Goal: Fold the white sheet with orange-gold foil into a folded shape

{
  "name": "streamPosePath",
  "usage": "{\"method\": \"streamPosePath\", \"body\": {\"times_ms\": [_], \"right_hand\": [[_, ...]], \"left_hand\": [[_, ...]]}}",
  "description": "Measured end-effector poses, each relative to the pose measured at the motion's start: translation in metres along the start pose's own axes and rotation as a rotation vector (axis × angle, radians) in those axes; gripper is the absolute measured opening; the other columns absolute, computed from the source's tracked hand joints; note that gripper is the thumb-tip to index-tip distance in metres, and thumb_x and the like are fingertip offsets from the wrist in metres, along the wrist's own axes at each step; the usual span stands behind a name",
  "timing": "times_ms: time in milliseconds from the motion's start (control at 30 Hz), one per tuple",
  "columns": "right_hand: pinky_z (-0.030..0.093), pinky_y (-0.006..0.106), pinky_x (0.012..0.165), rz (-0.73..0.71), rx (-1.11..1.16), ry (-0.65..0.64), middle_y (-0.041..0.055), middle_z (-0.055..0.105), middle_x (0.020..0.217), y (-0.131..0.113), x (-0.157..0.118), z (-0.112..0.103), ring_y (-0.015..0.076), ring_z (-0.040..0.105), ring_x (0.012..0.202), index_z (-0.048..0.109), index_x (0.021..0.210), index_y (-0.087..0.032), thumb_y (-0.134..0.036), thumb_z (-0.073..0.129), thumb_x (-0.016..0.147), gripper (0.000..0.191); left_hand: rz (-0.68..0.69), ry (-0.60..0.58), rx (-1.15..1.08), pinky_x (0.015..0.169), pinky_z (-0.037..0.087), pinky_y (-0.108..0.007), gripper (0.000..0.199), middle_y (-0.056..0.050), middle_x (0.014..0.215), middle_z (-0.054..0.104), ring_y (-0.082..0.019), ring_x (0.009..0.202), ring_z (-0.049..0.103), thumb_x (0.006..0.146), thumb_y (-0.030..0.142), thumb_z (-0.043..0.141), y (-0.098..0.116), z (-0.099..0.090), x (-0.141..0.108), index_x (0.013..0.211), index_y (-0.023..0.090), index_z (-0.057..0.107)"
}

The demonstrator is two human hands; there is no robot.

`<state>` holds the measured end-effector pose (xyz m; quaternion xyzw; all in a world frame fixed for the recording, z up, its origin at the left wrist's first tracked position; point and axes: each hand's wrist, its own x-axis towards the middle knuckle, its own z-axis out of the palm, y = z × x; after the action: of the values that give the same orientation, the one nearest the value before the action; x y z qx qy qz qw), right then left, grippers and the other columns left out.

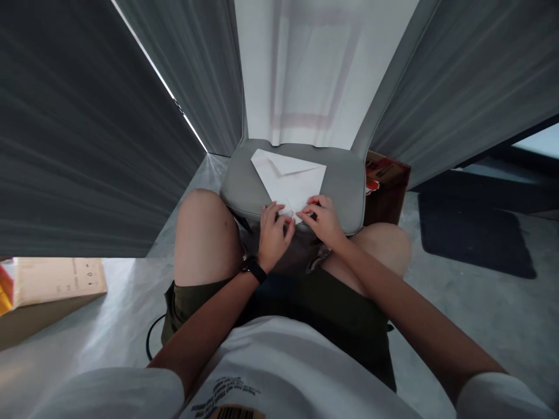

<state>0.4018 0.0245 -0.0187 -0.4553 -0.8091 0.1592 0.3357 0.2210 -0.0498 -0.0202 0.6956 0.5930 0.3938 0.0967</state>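
Note:
A folded sheet of white paper (293,179) lies on the grey padded seat of a chair (345,186) in front of my knees. Its near end narrows to a small folded tip at the seat's front edge. My left hand (276,230), with a dark watch (253,267) on the wrist, pinches the left side of that tip. From the right, my right hand (321,220) grips the same tip between thumb and fingers. Both hands nearly meet there, and the fingers partly cover the small folds.
A white cloth or sheet (323,70) covers the chair's back. Grey curtains (87,128) hang on both sides. A cardboard box (59,282) stands at the left, a brown box (386,186) beside the chair, and a dark mat (474,233) lies on the floor at the right.

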Motion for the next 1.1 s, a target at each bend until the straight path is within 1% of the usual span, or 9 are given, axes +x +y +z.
{"method": "streamPosePath", "body": {"times_ms": [167, 400, 600, 767, 833, 933, 967, 1033, 1100], "right_hand": [[0.051, 0.048, 0.091, 0.020, -0.051, 0.086, 0.0116, 0.061, 0.107, -0.006, -0.002, 0.005, 0.0287, 0.056, 0.101, 0.071, 0.080, -0.022, -0.042, 0.066, 0.098, 0.027], [0.050, 0.050, 0.093, 0.048, -0.072, 0.069, 0.0121, 0.058, 0.110, -0.009, -0.003, 0.003, 0.0305, 0.055, 0.104, 0.067, 0.082, -0.022, -0.039, 0.068, 0.097, 0.023], [0.048, 0.051, 0.096, 0.067, -0.087, 0.039, 0.0128, 0.058, 0.113, -0.012, -0.003, 0.003, 0.0316, 0.054, 0.107, 0.066, 0.085, -0.022, -0.039, 0.066, 0.099, 0.022], [0.046, 0.054, 0.100, 0.128, -0.082, 0.087, 0.0137, 0.057, 0.118, -0.017, -0.008, 0.004, 0.0335, 0.053, 0.111, 0.067, 0.087, -0.023, -0.045, 0.064, 0.099, 0.025], [0.045, 0.056, 0.102, 0.151, -0.076, 0.103, 0.0143, 0.056, 0.121, -0.018, -0.009, 0.004, 0.0349, 0.052, 0.114, 0.068, 0.089, -0.023, -0.047, 0.063, 0.099, 0.027], [0.044, 0.057, 0.104, 0.154, -0.100, 0.113, 0.0150, 0.056, 0.125, -0.019, -0.011, 0.005, 0.0363, 0.051, 0.118, 0.068, 0.091, -0.023, -0.049, 0.063, 0.099, 0.027], [0.044, 0.057, 0.104, 0.152, -0.122, 0.118, 0.0151, 0.056, 0.126, -0.019, -0.011, 0.006, 0.0364, 0.051, 0.119, 0.067, 0.092, -0.024, -0.049, 0.063, 0.099, 0.027], [0.044, 0.058, 0.104, 0.154, -0.176, 0.126, 0.0155, 0.056, 0.129, -0.019, -0.012, 0.006, 0.0367, 0.052, 0.119, 0.066, 0.096, -0.024, -0.049, 0.064, 0.099, 0.026], [0.044, 0.059, 0.105, 0.165, -0.216, 0.133, 0.0168, 0.055, 0.132, -0.019, -0.012, 0.007, 0.0376, 0.052, 0.121, 0.066, 0.101, -0.023, -0.049, 0.064, 0.099, 0.026]], "left_hand": [[-0.054, 0.031, -0.010, 0.126, 0.034, -0.064, 0.016, -0.015, 0.133, 0.062, -0.032, 0.143, 0.051, 0.103, 0.028, 0.063, 0.001, 0.001, 0.003, 0.090, 0.018, 0.065], [-0.096, 0.028, 0.049, 0.127, 0.031, -0.063, 0.018, -0.016, 0.135, 0.062, -0.034, 0.143, 0.049, 0.101, 0.032, 0.067, 0.002, -0.002, 0.003, 0.090, 0.018, 0.068], [-0.117, 0.050, 0.067, 0.125, 0.031, -0.069, 0.025, -0.014, 0.135, 0.063, -0.037, 0.143, 0.047, 0.100, 0.036, 0.070, -0.001, -0.002, 0.000, 0.082, 0.020, 0.066], [-0.122, 0.088, 0.092, 0.123, 0.033, -0.068, 0.027, -0.015, 0.134, 0.062, -0.037, 0.142, 0.048, 0.101, 0.041, 0.067, 0.001, -0.007, -0.003, 0.083, 0.021, 0.065], [-0.210, 0.106, 0.057, 0.119, 0.038, -0.064, 0.026, -0.016, 0.129, 0.063, -0.036, 0.135, 0.053, 0.100, 0.045, 0.069, 0.004, -0.014, -0.011, 0.088, 0.021, 0.065], [-0.468, 0.089, -0.156, 0.098, 0.053, -0.047, 0.035, -0.010, 0.102, 0.068, -0.028, 0.103, 0.065, 0.097, 0.056, 0.070, 0.010, -0.021, -0.024, 0.093, 0.022, 0.065], [-0.578, 0.031, -0.285, 0.087, 0.055, -0.040, 0.040, -0.007, 0.092, 0.068, -0.024, 0.091, 0.065, 0.096, 0.061, 0.068, 0.011, -0.022, -0.027, 0.091, 0.021, 0.065], [-0.797, -0.161, -0.584, 0.067, 0.051, -0.030, 0.051, -0.005, 0.079, 0.069, -0.019, 0.072, 0.063, 0.094, 0.070, 0.064, 0.014, -0.019, -0.027, 0.085, 0.020, 0.069], [-0.951, -0.320, -0.823, 0.056, 0.042, -0.026, 0.058, -0.007, 0.079, 0.074, -0.016, 0.066, 0.062, 0.089, 0.075, 0.067, 0.015, -0.014, -0.021, 0.085, 0.017, 0.075]]}}
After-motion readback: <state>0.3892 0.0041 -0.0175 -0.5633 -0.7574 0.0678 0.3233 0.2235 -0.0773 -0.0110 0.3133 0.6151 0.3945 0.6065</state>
